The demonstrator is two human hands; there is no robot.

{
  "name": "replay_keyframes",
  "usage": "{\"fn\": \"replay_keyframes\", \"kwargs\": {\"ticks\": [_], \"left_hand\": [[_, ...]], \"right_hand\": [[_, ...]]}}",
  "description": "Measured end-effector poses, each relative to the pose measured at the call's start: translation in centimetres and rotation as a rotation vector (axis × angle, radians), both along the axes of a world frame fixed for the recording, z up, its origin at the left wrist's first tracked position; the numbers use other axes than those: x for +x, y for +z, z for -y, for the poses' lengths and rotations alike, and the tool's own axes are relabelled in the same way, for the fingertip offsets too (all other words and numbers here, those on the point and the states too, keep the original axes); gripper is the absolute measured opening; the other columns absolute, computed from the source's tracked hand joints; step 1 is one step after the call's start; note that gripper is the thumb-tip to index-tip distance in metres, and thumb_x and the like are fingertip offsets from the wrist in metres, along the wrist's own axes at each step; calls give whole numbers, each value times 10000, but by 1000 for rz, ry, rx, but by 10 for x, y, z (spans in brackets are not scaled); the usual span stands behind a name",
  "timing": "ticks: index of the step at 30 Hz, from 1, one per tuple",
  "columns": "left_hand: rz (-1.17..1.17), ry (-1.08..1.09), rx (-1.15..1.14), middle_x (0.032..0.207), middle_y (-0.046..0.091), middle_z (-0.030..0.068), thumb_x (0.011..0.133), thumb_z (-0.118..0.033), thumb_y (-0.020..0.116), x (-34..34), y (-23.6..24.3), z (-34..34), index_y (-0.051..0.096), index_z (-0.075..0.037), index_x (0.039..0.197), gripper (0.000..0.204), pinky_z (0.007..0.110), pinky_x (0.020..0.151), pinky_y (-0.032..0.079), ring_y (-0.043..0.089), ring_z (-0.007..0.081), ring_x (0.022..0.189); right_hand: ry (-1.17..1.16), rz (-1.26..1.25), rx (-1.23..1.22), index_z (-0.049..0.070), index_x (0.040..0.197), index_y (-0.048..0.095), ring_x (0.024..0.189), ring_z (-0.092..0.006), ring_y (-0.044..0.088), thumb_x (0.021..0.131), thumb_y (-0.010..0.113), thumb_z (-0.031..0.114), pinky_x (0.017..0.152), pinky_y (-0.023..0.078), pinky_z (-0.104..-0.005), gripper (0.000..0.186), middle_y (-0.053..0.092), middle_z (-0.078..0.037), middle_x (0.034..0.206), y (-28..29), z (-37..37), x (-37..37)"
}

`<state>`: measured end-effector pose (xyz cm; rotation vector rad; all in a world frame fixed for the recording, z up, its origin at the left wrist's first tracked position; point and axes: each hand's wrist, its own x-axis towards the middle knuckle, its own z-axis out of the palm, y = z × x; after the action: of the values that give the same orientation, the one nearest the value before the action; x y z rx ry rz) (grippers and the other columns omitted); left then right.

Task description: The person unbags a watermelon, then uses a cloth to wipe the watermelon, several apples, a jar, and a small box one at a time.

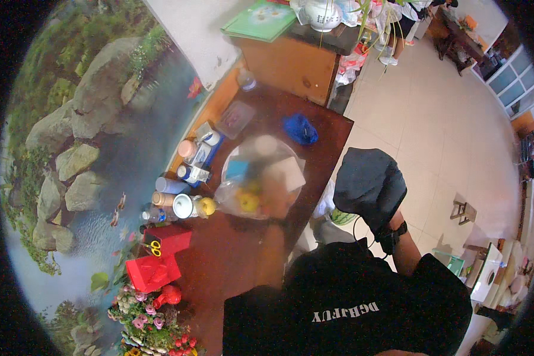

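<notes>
My right hand (pixel 391 216) is mostly hidden behind the black pouch-like item (pixel 368 184) it holds beside the table; a dark watch is on its wrist. A hazy skin-toned shape, apparently my left hand (pixel 273 193), is over the round tray (pixel 226 169); its fingers are too smeared to read. On or about the tray are a blue square (pixel 237 169), a pale square item (pixel 289 172) and a clear bag of yellow fruit (pixel 248 199), all blurred. A crumpled blue bag (pixel 299 127) lies toward the back of the wooden table (pixel 326 130).
Bottles and jars (pixel 187 172), red boxes (pixel 154 267) and flowers (pixel 142 314) line the table's left side by a mural (pixel 71 148). A cabinet (pixel 285 65) stands behind. A watermelon (pixel 343 216) and stool (pixel 461 210) are rightward. Another person (pixel 400 32) stands at the back.
</notes>
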<state>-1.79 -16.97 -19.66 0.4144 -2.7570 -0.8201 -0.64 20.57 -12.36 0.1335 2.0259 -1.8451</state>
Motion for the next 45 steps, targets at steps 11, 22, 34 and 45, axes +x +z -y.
{"fn": "replay_keyframes", "kwargs": {"ticks": [11,22,34,45], "left_hand": [[-80,22,93,1313,396,294,884,-356,484,1,5,-3,276,7,1364,637,427,999,334,394,407,1220],[-171,89,-53,1226,475,309,952,-286,418,-9,4,6,312,67,1314,517,425,950,377,503,413,1101],[-68,254,198,1269,430,272,907,-293,496,-8,45,-20,302,-19,1364,566,466,940,394,456,420,1138],[-149,189,-65,1233,457,253,872,-195,514,8,36,-15,410,-15,1299,475,483,932,385,463,444,1089]], "right_hand": [[48,0,21,27,1308,386,1114,-218,466,834,602,221,964,369,-344,555,451,-84,1273,-6,6,-10],[65,11,69,22,1294,399,1090,-217,482,813,623,216,946,381,-345,565,469,-87,1244,-9,-5,-16],[85,18,98,17,1280,414,1064,-216,498,789,646,210,925,395,-346,576,488,-90,1212,-9,-2,-21],[131,9,99,12,1266,428,1040,-215,514,767,667,205,907,407,-347,586,505,-94,1182,-3,11,-22]]}}
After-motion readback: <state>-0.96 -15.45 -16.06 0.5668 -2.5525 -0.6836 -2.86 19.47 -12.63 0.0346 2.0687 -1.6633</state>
